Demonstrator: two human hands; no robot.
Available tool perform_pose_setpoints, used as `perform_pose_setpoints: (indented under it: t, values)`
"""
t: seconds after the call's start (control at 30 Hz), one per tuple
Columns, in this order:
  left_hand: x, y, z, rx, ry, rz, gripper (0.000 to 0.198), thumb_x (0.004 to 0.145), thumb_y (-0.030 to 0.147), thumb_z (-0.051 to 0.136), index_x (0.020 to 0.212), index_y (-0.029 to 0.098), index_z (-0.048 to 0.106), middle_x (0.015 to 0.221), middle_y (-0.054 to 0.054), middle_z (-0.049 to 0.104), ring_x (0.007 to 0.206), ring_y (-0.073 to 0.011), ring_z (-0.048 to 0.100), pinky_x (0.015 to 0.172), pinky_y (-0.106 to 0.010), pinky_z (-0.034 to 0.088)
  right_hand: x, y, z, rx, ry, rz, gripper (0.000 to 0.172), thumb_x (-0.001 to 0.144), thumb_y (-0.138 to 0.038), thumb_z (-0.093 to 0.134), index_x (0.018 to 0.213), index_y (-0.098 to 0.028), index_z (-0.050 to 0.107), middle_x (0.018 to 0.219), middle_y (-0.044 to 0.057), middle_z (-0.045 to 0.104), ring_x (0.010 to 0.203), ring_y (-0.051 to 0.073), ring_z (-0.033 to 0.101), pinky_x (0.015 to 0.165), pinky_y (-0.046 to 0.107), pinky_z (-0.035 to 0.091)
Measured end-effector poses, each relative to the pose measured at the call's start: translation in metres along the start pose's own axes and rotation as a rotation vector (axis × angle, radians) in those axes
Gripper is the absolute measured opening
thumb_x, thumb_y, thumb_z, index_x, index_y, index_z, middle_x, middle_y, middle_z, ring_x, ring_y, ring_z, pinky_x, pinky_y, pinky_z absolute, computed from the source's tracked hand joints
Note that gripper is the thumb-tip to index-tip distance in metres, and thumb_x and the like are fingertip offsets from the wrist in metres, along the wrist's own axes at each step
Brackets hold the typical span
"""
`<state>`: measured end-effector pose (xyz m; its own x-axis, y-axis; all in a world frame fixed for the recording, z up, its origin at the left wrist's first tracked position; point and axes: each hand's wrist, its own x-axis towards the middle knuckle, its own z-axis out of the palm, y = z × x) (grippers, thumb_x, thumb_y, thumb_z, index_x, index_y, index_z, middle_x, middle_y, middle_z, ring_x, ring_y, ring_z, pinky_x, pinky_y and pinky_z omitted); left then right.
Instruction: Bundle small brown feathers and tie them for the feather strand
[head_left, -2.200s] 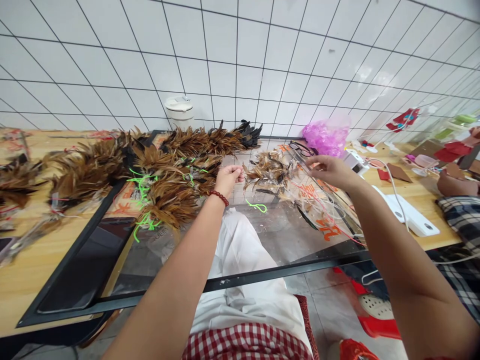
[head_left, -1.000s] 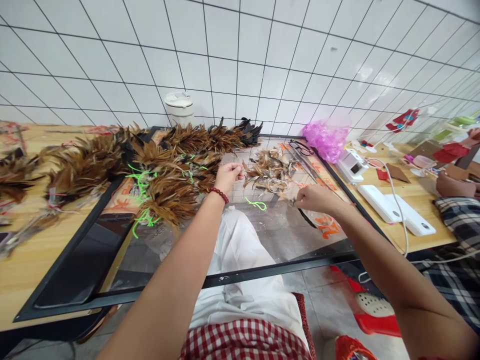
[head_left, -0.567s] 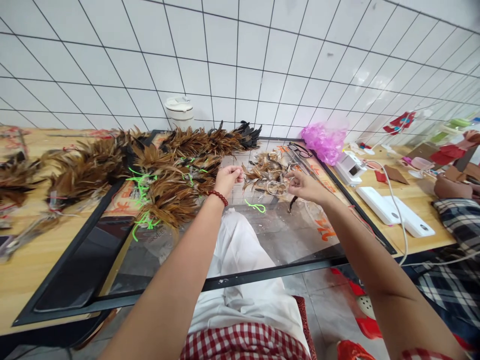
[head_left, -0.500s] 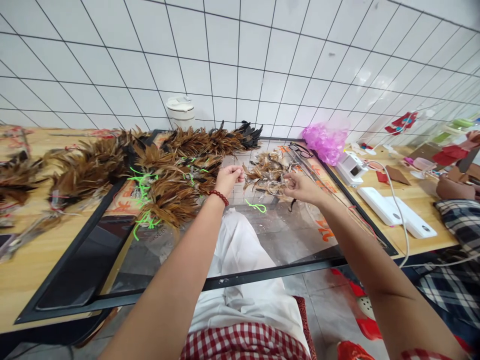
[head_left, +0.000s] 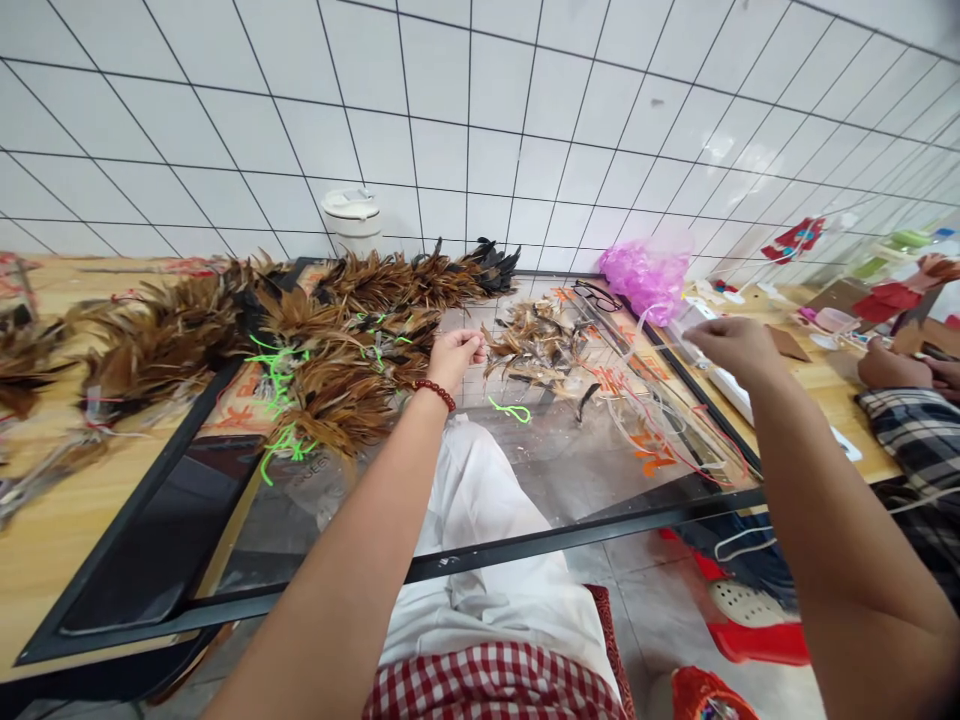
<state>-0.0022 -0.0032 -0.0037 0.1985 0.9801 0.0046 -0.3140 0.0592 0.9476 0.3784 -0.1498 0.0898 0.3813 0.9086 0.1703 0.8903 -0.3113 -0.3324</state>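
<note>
one lidded cup (head_left: 355, 228) behind brown feathers (head_left: 394, 282)

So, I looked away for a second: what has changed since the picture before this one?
The right hand has swung right, from the edge of the loose feather pile until it partly hides a white device; whether it took or let go of anything is unclear. The left hand stayed pinched where it was; the green loop and brown feather bundles lie as before.

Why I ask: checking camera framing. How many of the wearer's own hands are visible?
2: the left hand, between the brown feather bundles and the smaller feather pile; the right hand, right of the purple plastic. Neither is hidden.
</note>
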Motion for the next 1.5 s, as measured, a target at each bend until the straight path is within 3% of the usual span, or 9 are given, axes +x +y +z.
perform_pose_setpoints:
  t: [0.13,0.2,0.33,0.43,0.73,0.97,1.1,1.3,1.5]
  values:
    - [0.001,-0.001,0.0,0.009,0.005,-0.002,0.003,0.074,0.008,0.063,0.072,0.01,0.063,0.067,-0.003,0.061,0.054,-0.0077,0.056,0.057,-0.024,0.047,-0.021,-0.012,0.01,-0.488,-0.103,0.163,0.026,0.067,-0.026,0.068,0.092,-0.019,0.071,0.095,0.014,0.067,0.082,0.029,0.062,0.062,0.034,0.043]
    - [0.002,-0.001,0.001,0.016,0.008,-0.002,0.003,0.074,0.008,0.063,0.072,0.01,0.063,0.067,-0.002,0.061,0.053,-0.0074,0.056,0.057,-0.023,0.047,-0.034,-0.027,0.019,-0.457,0.008,-0.053,0.03,0.078,-0.027,0.055,0.105,-0.022,0.069,0.112,0.013,0.064,0.088,0.026,0.063,0.064,0.033,0.044]
    - [0.001,0.0,0.001,0.032,0.017,0.0,0.005,0.076,0.007,0.06,0.073,0.01,0.063,0.066,-0.002,0.062,0.054,-0.0068,0.056,0.057,-0.022,0.047,-0.053,-0.052,0.042,-0.338,-0.212,-0.634,0.029,0.082,-0.018,0.048,0.097,-0.025,0.071,0.1,0.006,0.067,0.084,0.018,0.062,0.071,0.029,0.043]
    - [-0.001,0.001,0.001,0.029,0.019,-0.001,0.007,0.076,0.006,0.058,0.073,0.01,0.063,0.066,-0.002,0.062,0.054,-0.0066,0.056,0.056,-0.021,0.047,-0.057,-0.061,0.055,-0.432,-0.255,-0.826,0.03,0.082,-0.011,0.044,0.086,-0.022,0.072,0.09,0.007,0.066,0.082,0.018,0.06,0.073,0.03,0.04]
    - [0.0,0.0,0.001,0.018,0.011,0.003,0.005,0.076,0.006,0.059,0.074,0.009,0.062,0.067,-0.001,0.061,0.053,-0.0065,0.056,0.056,-0.022,0.047,-0.071,-0.053,0.026,-0.304,-0.376,-0.715,0.019,0.078,-0.014,0.048,0.081,-0.02,0.066,0.089,0.005,0.067,0.074,0.014,0.06,0.068,0.025,0.041]
    - [-0.001,0.0,0.0,0.025,0.013,0.013,0.006,0.076,0.006,0.058,0.074,0.009,0.063,0.068,-0.002,0.062,0.053,-0.0063,0.056,0.056,-0.021,0.047,-0.078,-0.041,0.042,-0.376,-0.465,-0.618,0.02,0.074,-0.014,0.051,0.086,-0.019,0.067,0.094,0.007,0.066,0.077,0.016,0.063,0.065,0.025,0.042]
    - [-0.001,0.0,0.001,0.031,0.009,0.007,0.005,0.076,0.006,0.059,0.074,0.009,0.063,0.068,-0.001,0.061,0.052,-0.0062,0.055,0.055,-0.022,0.047,-0.073,-0.045,0.031,-0.291,-0.314,-0.638,0.017,0.08,-0.017,0.048,0.079,-0.02,0.064,0.084,0.005,0.067,0.071,0.015,0.062,0.065,0.025,0.042]
    - [-0.001,0.002,0.005,-0.074,0.113,0.023,0.009,0.078,0.005,0.055,0.079,0.011,0.062,0.071,-0.001,0.062,0.054,-0.0066,0.056,0.054,-0.022,0.046,-0.049,-0.104,0.014,-0.059,0.263,-0.62,0.016,0.085,-0.026,0.05,0.092,-0.021,0.063,0.084,0.004,0.069,0.071,0.017,0.062,0.065,0.027,0.042]
    - [-0.013,0.007,0.002,-0.209,0.004,-0.008,0.006,0.078,0.013,0.061,0.083,0.011,0.064,0.076,-0.005,0.065,0.06,-0.0082,0.059,0.057,-0.022,0.046,-0.015,-0.189,0.082,0.335,0.352,-0.628,0.015,0.084,-0.021,0.048,0.091,-0.019,0.062,0.08,0.004,0.069,0.07,0.016,0.061,0.066,0.027,0.045]
